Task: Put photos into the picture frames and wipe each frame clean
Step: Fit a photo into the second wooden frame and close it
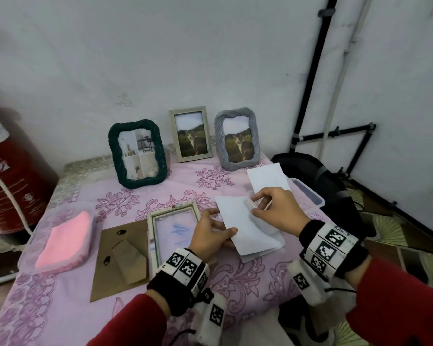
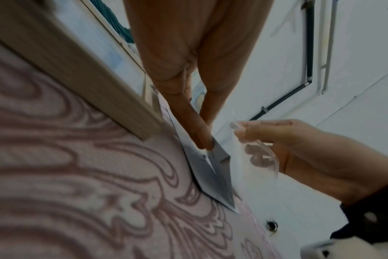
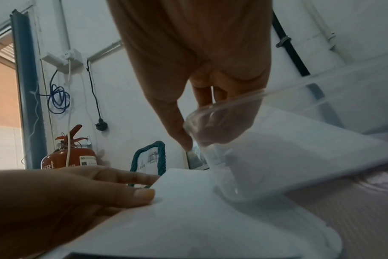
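Observation:
A white photo (image 1: 235, 218) lies face down, partly out of a clear plastic sleeve (image 1: 265, 245) on the pink tablecloth. My left hand (image 1: 223, 232) pinches the photo's left edge between thumb and fingers; the left wrist view shows the same grip on the photo (image 2: 213, 168). My right hand (image 1: 255, 205) pinches the sleeve's lifted top flap (image 3: 228, 133). Just left of the hands an open light wooden frame (image 1: 173, 228) lies face down, with blue scribbles on its glass. Its brown backing board (image 1: 121, 258) lies beside it. A folded pink cloth (image 1: 65, 242) sits at the table's left.
Three frames stand along the back wall: a dark green rope frame (image 1: 138, 153), a pale wooden frame (image 1: 190, 133) and a grey twisted frame (image 1: 236, 138), the last two holding cat photos. Another white sheet (image 1: 268, 179) and a plastic container (image 1: 309, 193) lie at the right edge. A red extinguisher (image 1: 8, 171) stands at the left.

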